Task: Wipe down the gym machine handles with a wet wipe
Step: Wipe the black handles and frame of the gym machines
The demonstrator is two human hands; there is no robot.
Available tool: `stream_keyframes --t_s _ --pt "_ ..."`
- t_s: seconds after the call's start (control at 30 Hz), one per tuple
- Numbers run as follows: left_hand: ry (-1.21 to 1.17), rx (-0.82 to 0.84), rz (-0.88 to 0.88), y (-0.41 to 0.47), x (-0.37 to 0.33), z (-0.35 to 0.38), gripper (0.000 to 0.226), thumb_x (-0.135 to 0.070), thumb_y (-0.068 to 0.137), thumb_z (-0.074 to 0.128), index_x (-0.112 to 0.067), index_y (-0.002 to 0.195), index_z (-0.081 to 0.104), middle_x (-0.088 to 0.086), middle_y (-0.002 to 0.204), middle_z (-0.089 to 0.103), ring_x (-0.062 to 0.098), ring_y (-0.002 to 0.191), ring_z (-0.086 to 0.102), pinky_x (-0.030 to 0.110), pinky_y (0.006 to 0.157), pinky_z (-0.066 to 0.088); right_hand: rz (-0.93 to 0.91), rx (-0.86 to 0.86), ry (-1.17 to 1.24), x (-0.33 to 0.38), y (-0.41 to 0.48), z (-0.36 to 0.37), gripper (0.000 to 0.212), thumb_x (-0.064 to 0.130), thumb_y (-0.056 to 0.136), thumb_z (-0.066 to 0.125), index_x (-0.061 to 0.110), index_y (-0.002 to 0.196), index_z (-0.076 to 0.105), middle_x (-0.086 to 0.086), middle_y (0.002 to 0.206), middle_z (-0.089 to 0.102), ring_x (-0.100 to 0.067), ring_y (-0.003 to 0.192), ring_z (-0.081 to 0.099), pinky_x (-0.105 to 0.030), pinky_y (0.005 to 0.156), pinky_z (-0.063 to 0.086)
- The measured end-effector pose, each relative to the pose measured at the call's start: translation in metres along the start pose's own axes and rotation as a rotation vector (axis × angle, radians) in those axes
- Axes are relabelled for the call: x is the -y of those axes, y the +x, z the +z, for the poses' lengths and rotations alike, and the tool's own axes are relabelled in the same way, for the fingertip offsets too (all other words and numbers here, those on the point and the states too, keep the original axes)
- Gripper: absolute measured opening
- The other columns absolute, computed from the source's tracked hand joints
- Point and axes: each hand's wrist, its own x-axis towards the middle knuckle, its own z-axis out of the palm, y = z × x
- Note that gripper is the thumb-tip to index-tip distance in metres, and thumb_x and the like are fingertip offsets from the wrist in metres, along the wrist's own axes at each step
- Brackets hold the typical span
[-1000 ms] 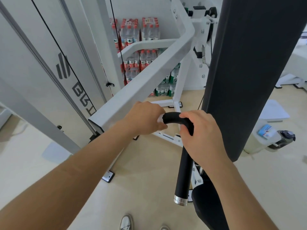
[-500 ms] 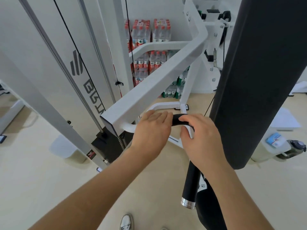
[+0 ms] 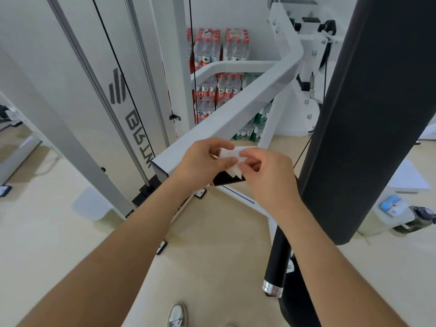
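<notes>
Two hands, one wet wipe [image 3: 232, 159], one black handle [image 3: 276, 256] in shot! Left hand [image 3: 207, 161] and right hand [image 3: 266, 178] both pinch the wipe by its edges, right over the handle's bend; touching or not, can't tell. Mid-job, I'd judge: a refold, perhaps, with the long grip down to its chrome cap [image 3: 272, 287] left to rub.

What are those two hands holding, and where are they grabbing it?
A white wet wipe, held up between both hands. The left hand pinches its left side and the right hand pinches its right edge.
</notes>
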Motion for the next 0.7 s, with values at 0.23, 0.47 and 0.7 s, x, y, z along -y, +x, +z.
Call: stream_keyframes --t_s 0.23,0.47,0.7 --pt "0.444 0.055 0.187 -0.001 0.009 -0.007 0.017 -0.017 0.086 0.062 -0.020 0.095 0.076 -0.004 0.093 0.066 0.010 0.076 0.056 0.020 0.070 0.042 -0.058 -0.021 -0.271 0.016 -0.008 0.022 0.018 0.025 0.089 0.062 0.011 0.082 0.071 -0.003 0.085 0.054 -0.018 0.067 0.048 -0.026 0.060 0.034" --pt "0.674 0.275 0.516 -0.005 0.027 -0.046 0.042 0.000 0.083 0.048 -0.024 0.105 0.074 -0.002 0.102 0.071 0.022 0.094 0.059 0.028 0.080 0.046 -0.025 -0.113 -0.220 0.032 -0.029 0.066 0.017 0.008 0.078 0.074 0.012 0.095 0.072 0.002 0.074 0.053 -0.016 0.054 0.053 -0.018 0.049 0.039" --pt "0.645 0.095 0.603 -0.004 0.048 -0.060 0.032 0.001 0.080 0.058 -0.017 0.100 0.074 -0.002 0.099 0.070 0.023 0.087 0.059 0.038 0.073 0.053 0.123 -0.507 -0.245 0.008 -0.028 0.044 0.016 0.000 0.079 0.072 0.007 0.094 0.073 -0.007 0.083 0.060 -0.016 0.061 0.057 -0.029 0.054 0.053"
